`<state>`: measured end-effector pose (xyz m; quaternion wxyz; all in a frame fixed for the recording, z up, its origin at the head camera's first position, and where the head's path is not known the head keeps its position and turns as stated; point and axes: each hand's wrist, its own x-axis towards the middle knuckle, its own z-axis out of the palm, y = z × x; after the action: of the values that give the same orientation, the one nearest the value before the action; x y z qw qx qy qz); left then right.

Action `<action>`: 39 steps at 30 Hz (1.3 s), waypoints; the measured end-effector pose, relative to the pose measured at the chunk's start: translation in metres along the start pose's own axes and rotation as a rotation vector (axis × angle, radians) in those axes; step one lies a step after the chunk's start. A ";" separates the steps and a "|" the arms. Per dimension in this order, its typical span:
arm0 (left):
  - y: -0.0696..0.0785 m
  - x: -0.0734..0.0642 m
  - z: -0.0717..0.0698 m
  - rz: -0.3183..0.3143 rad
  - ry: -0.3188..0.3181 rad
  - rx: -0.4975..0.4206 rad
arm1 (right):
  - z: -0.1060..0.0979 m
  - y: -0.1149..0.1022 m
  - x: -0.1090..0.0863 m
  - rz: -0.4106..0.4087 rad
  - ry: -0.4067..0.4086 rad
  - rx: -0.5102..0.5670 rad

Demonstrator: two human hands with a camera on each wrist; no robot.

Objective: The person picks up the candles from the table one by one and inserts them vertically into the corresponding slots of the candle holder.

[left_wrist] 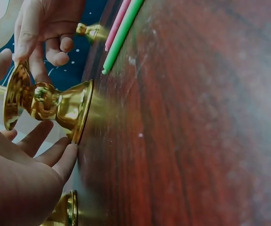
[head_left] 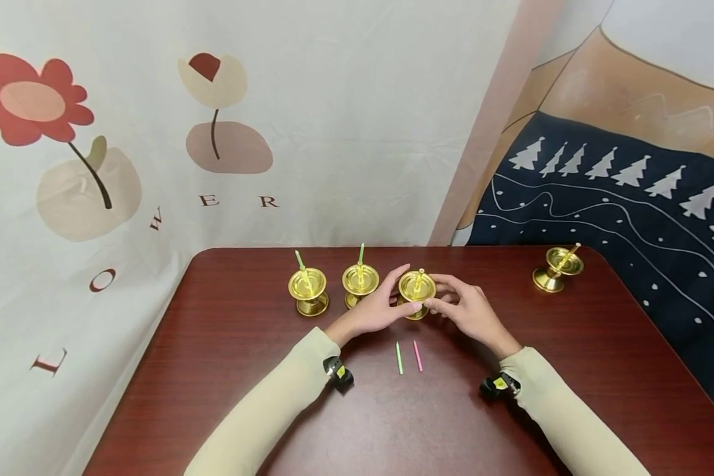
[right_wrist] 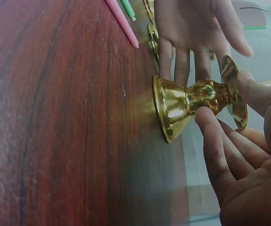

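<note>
A brass candlestick (head_left: 417, 286) with a wide dish and a bare central tube stands upright between both hands, its base right at the tabletop. My right hand (head_left: 471, 309) holds it from the right, thumb on the dish edge and fingers bent in at the narrow neck (right_wrist: 203, 95). On the other side, my left hand (head_left: 373, 311) is spread around it, with fairly straight fingers (left_wrist: 65, 162) beside the base and the thumb apart from the dish. In front of the candlestick a thin green candle (head_left: 399, 357) and a pink candle (head_left: 418, 356) lie side by side.
Two matching candlesticks, one at far left (head_left: 307, 285) and one beside my left hand (head_left: 359, 280), each bear a green candle. Another candlestick (head_left: 558, 268) stands near the back right corner of the dark red wooden table (head_left: 214, 396). Printed cloths (head_left: 357, 132) hang behind the table.
</note>
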<state>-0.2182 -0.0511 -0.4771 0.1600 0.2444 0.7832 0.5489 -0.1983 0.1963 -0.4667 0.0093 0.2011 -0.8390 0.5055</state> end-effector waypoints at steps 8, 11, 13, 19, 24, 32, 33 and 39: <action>-0.004 0.003 0.000 0.004 -0.007 0.002 | 0.004 -0.001 0.000 -0.033 0.056 -0.095; -0.005 0.002 -0.001 0.012 -0.005 -0.008 | 0.007 -0.004 -0.004 0.005 0.066 -0.129; -0.005 0.001 -0.001 0.013 -0.004 -0.013 | 0.009 -0.007 -0.007 0.013 0.048 -0.164; -0.007 0.001 -0.003 0.019 -0.006 -0.024 | 0.024 -0.020 -0.018 -0.136 -0.148 -0.287; -0.009 0.001 -0.003 0.014 -0.022 -0.044 | 0.045 -0.029 -0.030 -0.261 -0.232 -0.451; -0.008 0.000 -0.004 -0.001 -0.041 -0.082 | 0.058 -0.034 -0.036 -0.293 -0.247 -0.514; -0.008 0.000 -0.004 -0.003 -0.040 -0.078 | 0.058 -0.032 -0.036 -0.313 -0.247 -0.496; -0.008 0.000 -0.005 -0.006 -0.035 -0.075 | 0.060 -0.001 -0.031 -0.442 -0.247 -0.352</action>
<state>-0.2221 -0.0570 -0.4826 0.1845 0.2452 0.7598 0.5731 -0.1581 0.1547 -0.5020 0.0518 0.4338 -0.8445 0.3099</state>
